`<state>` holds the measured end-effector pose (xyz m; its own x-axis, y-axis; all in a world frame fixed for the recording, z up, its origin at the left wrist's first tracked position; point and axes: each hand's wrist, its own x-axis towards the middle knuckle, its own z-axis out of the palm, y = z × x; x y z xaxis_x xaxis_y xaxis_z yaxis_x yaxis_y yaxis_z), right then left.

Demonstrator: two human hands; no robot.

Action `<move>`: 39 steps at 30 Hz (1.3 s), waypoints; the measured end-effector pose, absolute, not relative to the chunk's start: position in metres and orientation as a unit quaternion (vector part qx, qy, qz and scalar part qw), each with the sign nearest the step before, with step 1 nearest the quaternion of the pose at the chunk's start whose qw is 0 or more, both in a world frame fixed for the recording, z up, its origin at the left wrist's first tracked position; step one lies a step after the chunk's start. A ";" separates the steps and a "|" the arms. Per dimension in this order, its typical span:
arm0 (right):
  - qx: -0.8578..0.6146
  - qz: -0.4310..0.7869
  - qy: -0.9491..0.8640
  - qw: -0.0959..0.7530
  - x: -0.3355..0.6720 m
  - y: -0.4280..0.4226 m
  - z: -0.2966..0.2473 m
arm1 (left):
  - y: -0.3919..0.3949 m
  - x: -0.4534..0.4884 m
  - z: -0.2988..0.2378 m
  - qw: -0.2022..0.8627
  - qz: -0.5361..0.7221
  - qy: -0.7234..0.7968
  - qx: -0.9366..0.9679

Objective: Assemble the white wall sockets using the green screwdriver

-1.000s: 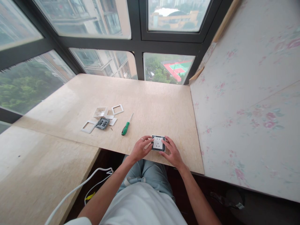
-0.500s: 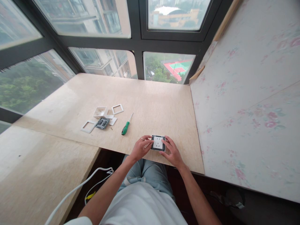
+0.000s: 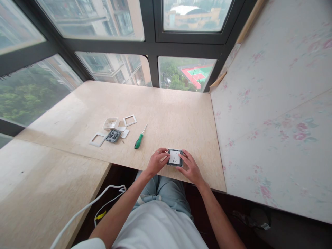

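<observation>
A square wall socket [image 3: 174,157], white face in a dark frame, lies flat on the beige tabletop [image 3: 166,117] near its front edge. My left hand [image 3: 156,162] grips its left side with curled fingers; a ring shows on one finger. My right hand [image 3: 189,167] presses on its right side, fingertips on the frame. Both hands are closed on the socket.
To the left lie a green-handled screwdriver [image 3: 139,140], a dark switch module [image 3: 113,135], two white frames [image 3: 98,139] [image 3: 130,120] and a white back box [image 3: 110,123]. A floral-papered wall [image 3: 272,103] stands at the right. White cable [image 3: 85,207] hangs below the table. Windows run behind.
</observation>
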<state>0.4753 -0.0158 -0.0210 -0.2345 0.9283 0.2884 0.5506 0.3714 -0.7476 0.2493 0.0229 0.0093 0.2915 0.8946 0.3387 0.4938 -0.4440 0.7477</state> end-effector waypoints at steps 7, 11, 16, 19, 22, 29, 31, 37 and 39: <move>-0.499 0.259 -0.738 0.372 0.475 -0.015 -0.021 | 0.021 0.251 0.009 0.267 0.379 0.469 0.752; -0.500 0.259 -0.739 0.369 0.475 -0.015 -0.021 | 0.022 0.251 0.010 0.266 0.374 0.479 0.748; -0.499 0.260 -0.740 0.368 0.475 -0.016 -0.021 | 0.022 0.250 0.010 0.272 0.376 0.470 0.751; -0.499 0.262 -0.738 0.370 0.475 -0.015 -0.021 | 0.021 0.250 0.011 0.271 0.383 0.465 0.751; -0.497 0.266 -0.737 0.373 0.475 -0.015 -0.021 | 0.020 0.251 0.011 0.270 0.388 0.463 0.750; -0.499 0.269 -0.735 0.372 0.475 -0.016 -0.019 | 0.024 0.253 0.015 0.320 0.384 0.479 0.722; -0.498 0.271 -0.734 0.374 0.475 -0.016 -0.019 | 0.025 0.253 0.016 0.339 0.379 0.490 0.708; -0.497 0.271 -0.734 0.374 0.475 -0.016 -0.021 | 0.026 0.250 0.017 0.351 0.375 0.485 0.708; -0.498 0.270 -0.734 0.375 0.475 -0.016 -0.021 | 0.025 0.249 0.018 0.350 0.379 0.482 0.708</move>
